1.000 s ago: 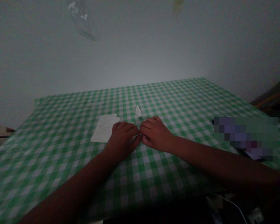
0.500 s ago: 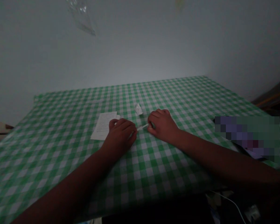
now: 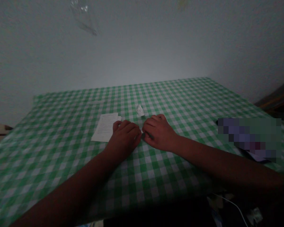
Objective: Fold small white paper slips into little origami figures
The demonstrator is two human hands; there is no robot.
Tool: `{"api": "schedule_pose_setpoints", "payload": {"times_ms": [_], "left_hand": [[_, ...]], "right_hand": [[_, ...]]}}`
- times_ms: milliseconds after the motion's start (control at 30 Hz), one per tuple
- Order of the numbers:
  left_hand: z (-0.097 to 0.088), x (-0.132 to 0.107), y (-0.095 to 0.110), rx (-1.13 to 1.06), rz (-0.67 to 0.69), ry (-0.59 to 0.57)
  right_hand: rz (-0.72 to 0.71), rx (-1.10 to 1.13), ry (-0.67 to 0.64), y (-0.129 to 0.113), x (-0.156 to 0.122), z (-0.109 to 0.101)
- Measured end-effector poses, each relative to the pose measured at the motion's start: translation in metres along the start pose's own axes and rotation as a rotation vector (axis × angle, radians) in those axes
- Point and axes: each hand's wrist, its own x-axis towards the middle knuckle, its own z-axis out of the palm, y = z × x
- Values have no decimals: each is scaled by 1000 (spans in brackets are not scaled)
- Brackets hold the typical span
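Both of my hands are close together over the middle of the checked cloth, fingers curled. My left hand point(image 3: 126, 136) pinches one end of a thin white strip point(image 3: 142, 132). My right hand point(image 3: 158, 131) has its fingertips closed on the strip's other end. Only a small white bit of it shows in the narrow gap between the fingertips; its material is hard to make out. Just beyond the hands lies a small folded piece of white paper point(image 3: 140, 110). Printed white sheets point(image 3: 104, 126) lie flat beside my left hand, which covers their right edge.
A green-and-white checked tablecloth point(image 3: 142, 176) covers the table, which stands against a pale wall point(image 3: 142, 47). A thin pale strip point(image 3: 96, 102) lies toward the back left. On the right rests a flat dark-edged object point(image 3: 248, 138), blurred out. Clear plastic point(image 3: 84, 17) hangs on the wall.
My right hand has moved left and slightly nearer to me, closing the gap to my left hand. Less of the white strip shows between them. My left hand has shifted slightly right.
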Motion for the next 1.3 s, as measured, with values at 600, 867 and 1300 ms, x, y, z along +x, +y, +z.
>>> {"api": "schedule_pose_setpoints", "payload": {"times_ms": [600, 867, 1300], "left_hand": [[-2, -2, -5, 1, -2, 13], [-4, -3, -7, -27, -8, -15], [-2, -1, -2, -127, 50, -152]], "right_hand": [[170, -1, -17, 23, 1, 1], [157, 66, 16, 26, -1, -7], [-73, 63, -184, 10, -1, -3]]}}
